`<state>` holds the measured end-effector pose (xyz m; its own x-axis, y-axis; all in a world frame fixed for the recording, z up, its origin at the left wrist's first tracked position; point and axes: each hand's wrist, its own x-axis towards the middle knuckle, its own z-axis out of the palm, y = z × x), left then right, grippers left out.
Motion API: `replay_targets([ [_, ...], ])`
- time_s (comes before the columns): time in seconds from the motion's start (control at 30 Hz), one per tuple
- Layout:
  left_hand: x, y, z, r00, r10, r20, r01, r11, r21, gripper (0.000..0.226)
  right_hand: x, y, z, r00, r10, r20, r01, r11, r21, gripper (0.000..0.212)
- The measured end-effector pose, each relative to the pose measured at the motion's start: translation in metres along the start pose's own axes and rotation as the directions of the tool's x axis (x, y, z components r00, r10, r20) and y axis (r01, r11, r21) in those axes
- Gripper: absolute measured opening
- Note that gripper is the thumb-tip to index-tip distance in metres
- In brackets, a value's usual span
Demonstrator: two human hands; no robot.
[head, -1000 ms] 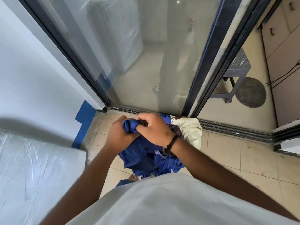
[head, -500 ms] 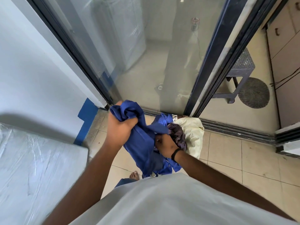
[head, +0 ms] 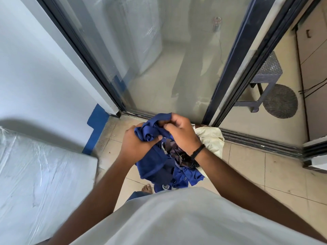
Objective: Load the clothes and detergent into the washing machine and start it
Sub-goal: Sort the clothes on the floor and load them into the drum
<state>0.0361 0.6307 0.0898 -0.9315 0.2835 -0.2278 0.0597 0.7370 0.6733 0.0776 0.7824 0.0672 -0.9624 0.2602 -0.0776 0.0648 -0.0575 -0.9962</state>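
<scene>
Hands: left hand (head: 137, 145) and right hand (head: 178, 133) both grasp the bunched blue garment (head: 155, 154).
Relation: plastic-wrapped washing machine (head: 44, 174) lies left, nearer the left hand.

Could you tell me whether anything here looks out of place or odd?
Yes: clothes lie heaped on the floor against the door track. The appliance at the left is wrapped in plastic film. Both hands, left and right, grip a blue garment.
</scene>
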Motion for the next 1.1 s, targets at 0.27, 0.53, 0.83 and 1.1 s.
replay_targets([
  [0.27,-0.014,0.014,-0.009,0.990,0.010,-0.139,-0.071,0.894,-0.441,0.024,-0.027,0.107,-0.016,0.876,0.346,0.337,-0.157,0.865,-0.477,0.066],
  [0.53,-0.006,0.004,-0.030,0.953,0.290,-0.084,-0.301,0.936,-0.185,0.067,-0.038,0.122,-0.014,0.977,0.194,0.083,-0.116,0.821,-0.559,0.015],
  [0.83,0.000,-0.020,-0.005,0.914,0.374,0.158,-0.402,0.888,0.223,0.118,-0.020,0.026,0.009,0.997,-0.076,0.028,0.081,0.941,-0.329,0.026],
  [1.1,-0.007,-0.010,-0.004,0.886,0.461,-0.050,-0.454,0.885,0.105,0.105,-0.014,-0.012,-0.002,0.987,-0.008,0.163,0.021,0.997,-0.074,0.025],
])
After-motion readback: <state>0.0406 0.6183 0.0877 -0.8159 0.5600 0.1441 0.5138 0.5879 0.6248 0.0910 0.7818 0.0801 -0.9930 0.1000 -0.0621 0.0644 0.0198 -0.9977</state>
